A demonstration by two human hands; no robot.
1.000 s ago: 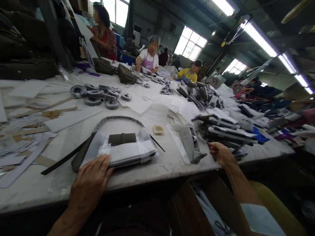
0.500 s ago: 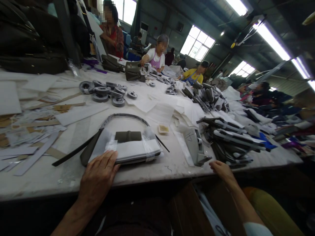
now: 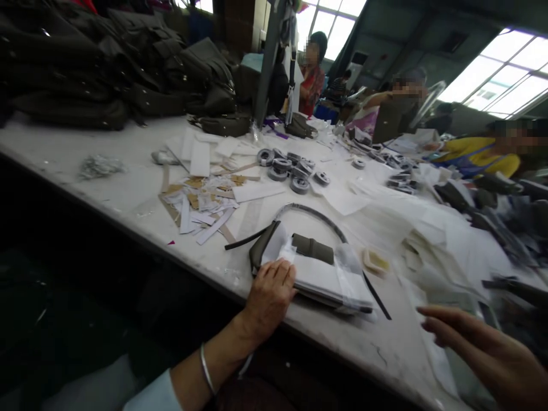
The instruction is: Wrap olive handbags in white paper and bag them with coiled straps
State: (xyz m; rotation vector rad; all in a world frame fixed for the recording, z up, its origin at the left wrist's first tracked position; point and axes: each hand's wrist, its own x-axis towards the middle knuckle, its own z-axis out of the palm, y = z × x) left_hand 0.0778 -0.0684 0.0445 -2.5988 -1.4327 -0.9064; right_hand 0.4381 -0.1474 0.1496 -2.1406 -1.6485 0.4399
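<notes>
On the white counter [image 3: 128, 188], left hand [image 3: 269, 294] lies flat, grip open, on a plastic-wrapped olive-green handbag [image 3: 314, 268]; right hand [image 3: 482, 353] hovers open beside the handbag.

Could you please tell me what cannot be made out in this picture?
Head view:
- Olive handbag: mostly hidden under white paper and the left hand.
- Right hand: motion-blurred, wrist cut off by the bottom edge.
- Small tray: contents too small to tell.
</notes>
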